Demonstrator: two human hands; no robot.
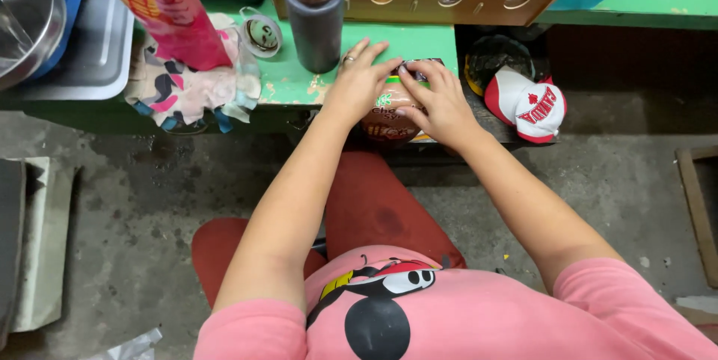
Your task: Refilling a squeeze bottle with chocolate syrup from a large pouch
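1. Left hand (357, 80) is lying fingers spread over the top left of a brown snack packet (389, 117), a ring on one finger; the hand is pressing flat, not clamped.
2. Right hand (437, 102) is pinching the packet's upper edge between thumb and fingertips, closed on it.
3. The packet is sitting at the front edge of the green worktop (419, 42), partly overhanging toward the person's red-clad lap.
4. Long axis is running roughly away from the person; the pinched end is pointing toward the wooden rack (419, 5).
5. Risks, as judged: a hard tug could be bursting the packet and spilling contents to the concrete floor (134, 203); a slip could be tipping it off the edge.
6. The left elbow could be knocking the open dark jar (314, 12) just beside the left hand.
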